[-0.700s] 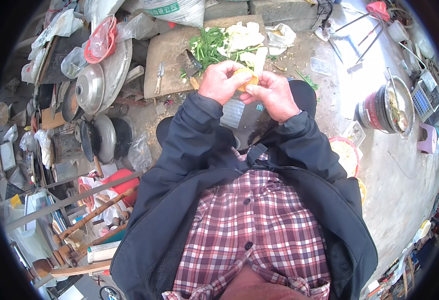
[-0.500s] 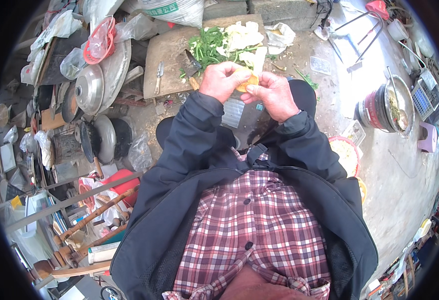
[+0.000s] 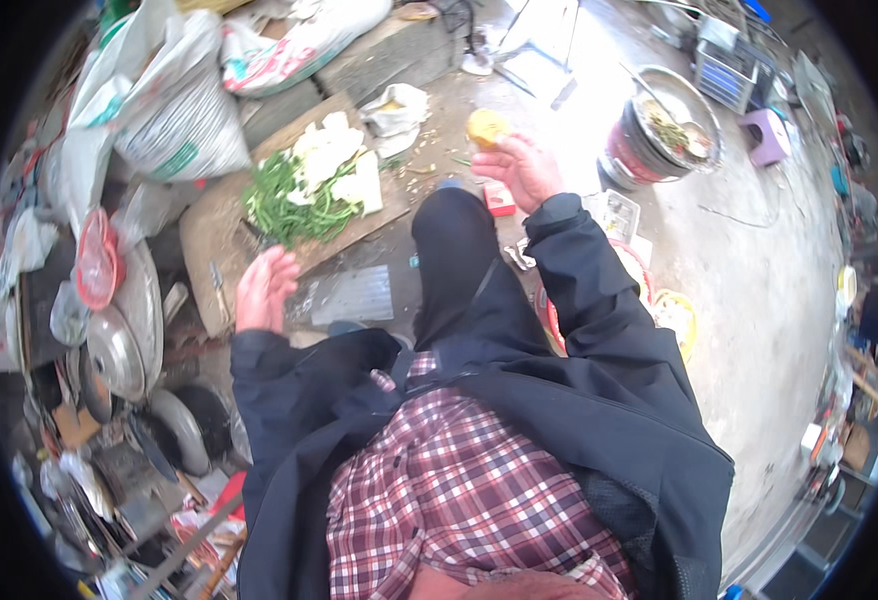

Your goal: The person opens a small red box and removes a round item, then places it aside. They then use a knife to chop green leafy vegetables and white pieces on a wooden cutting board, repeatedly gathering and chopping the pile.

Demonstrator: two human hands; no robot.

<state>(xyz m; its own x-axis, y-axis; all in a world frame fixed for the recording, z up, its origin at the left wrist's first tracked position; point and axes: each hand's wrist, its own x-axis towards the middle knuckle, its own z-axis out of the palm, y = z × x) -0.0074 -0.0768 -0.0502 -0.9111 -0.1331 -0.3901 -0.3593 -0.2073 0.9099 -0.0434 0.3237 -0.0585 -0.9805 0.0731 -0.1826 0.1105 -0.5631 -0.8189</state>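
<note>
My left hand (image 3: 267, 288) is open and empty, its fingers apart, in front of the near edge of the wooden board (image 3: 204, 235). A heap of green leafy stalks (image 3: 299, 205) and pale cabbage-like leaves (image 3: 329, 145) lies on that board. My right hand (image 3: 521, 172) reaches out past my right knee. At its fingertips is a rounded yellow-orange piece (image 3: 487, 128), whose kind I cannot make out; the fingers meet its lower edge. Below this hand stands a small red box (image 3: 499, 198). A knife (image 3: 218, 284) rests on the board's left part.
A white plastic bag (image 3: 395, 115) sits beyond the board, with filled sacks (image 3: 184, 130) behind. To the right stands a round stove (image 3: 631, 145) bearing a pan (image 3: 694, 95), beside a purple stool (image 3: 767, 136). Pot lids (image 3: 114, 350) crowd the left. Bowls (image 3: 675, 318) lie by my right forearm.
My hands have parted: the left has moved left and let go, while the right has gone right with the yellow-orange piece. The view has turned rightward, and the red box now shows.
</note>
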